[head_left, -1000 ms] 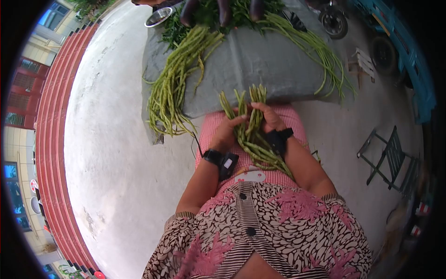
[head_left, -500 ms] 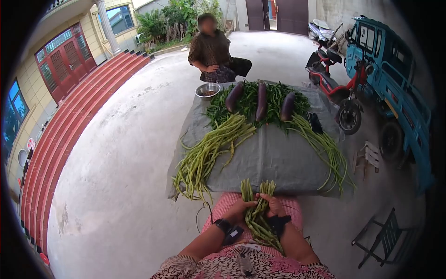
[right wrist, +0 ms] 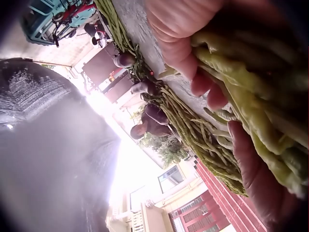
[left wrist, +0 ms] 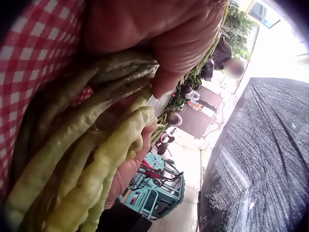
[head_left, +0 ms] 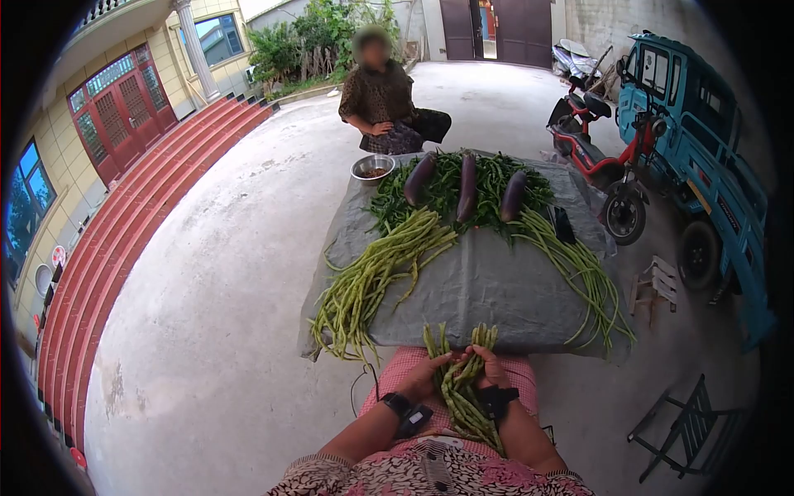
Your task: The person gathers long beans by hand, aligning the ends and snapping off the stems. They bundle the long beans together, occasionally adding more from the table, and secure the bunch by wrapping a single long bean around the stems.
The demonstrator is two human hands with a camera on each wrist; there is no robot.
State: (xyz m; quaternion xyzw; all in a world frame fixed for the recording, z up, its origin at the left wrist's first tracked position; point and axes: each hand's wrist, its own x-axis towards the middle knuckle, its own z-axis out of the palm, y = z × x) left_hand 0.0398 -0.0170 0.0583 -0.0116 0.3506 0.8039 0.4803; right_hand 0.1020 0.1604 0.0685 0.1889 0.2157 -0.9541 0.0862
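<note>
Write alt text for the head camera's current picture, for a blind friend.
A left hand and right hand hold long green beans above a pink lap. Beyond, a grey sheet bears more beans, three eggplants, greens and a metal bowl; another person is behind.

Head view from above, forward and down, sideways wrist views close to beans [left wrist: 104,164], sharing blue truck [head_left: 724,192]
</note>
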